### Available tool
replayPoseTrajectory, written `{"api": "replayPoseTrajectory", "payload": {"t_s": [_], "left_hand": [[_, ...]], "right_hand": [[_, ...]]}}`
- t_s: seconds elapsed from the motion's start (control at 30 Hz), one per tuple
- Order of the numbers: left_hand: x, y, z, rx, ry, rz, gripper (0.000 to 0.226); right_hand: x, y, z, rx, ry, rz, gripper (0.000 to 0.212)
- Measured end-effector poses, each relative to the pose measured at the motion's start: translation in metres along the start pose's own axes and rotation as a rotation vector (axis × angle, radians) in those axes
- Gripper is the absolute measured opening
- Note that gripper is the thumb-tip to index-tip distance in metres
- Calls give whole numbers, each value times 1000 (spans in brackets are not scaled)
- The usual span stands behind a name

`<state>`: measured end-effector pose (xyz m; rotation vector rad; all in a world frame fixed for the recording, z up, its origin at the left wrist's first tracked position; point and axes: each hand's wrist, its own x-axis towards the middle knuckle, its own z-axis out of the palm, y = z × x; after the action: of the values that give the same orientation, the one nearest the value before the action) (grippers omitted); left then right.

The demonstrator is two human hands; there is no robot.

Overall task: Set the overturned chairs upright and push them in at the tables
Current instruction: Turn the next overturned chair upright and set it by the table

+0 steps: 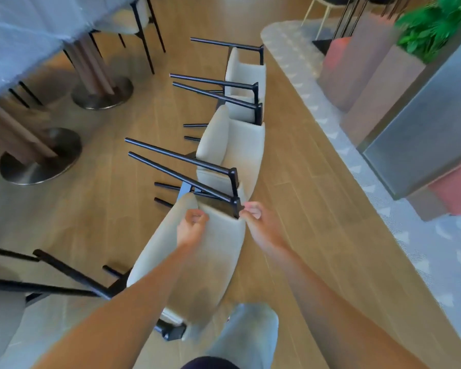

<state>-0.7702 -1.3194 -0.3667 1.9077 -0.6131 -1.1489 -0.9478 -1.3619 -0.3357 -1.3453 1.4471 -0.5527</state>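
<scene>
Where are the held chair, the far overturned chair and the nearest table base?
held chair (197,262): head view, backrest.
far overturned chair (246,73): head view, seat cushion.
nearest table base (37,166): head view, metal disc.

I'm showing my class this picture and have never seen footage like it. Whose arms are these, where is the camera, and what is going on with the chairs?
This is a single wide-angle view from a camera worn on a person's head, looking down, so the bare arms are the wearer's own. The left hand and right hand both grip the edge of the nearest overturned chair, a beige one with black legs. Two more overturned chairs lie in a row beyond it on the wooden floor. A table with a blue cloth stands top left, a potted plant top right.
</scene>
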Motion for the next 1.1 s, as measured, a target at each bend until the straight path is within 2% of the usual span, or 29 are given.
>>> {"api": "replayPoseTrajectory", "payload": {"t_s": [0.17,0.4,0.5,0.6,0.67,0.83,0.93,1.1], "left_hand": [[38,-15,50,-50,139,-32,4],[53,-21,73,-113,410,-172,21],[39,-28,79,-183,534,-251,17],[21,-51,92,-312,654,-354,6],[13,-72,104,-316,716,-415,7],[37,-120,127,-137,695,-445,28],[53,-149,142,7,582,-427,40],[83,-255,155,123,521,-433,58]], "right_hand": [[70,18,-26,-198,-216,-83,36],[137,14,-12,-555,-644,-227,40],[148,18,-3,-656,-763,-275,41],[158,46,-3,-761,-878,-311,42],[169,70,1,-878,-980,-360,46],[201,128,29,-1096,-1132,-476,57],[206,166,45,-1184,-1153,-523,65],[221,246,109,-1370,-1200,-676,71]]}}
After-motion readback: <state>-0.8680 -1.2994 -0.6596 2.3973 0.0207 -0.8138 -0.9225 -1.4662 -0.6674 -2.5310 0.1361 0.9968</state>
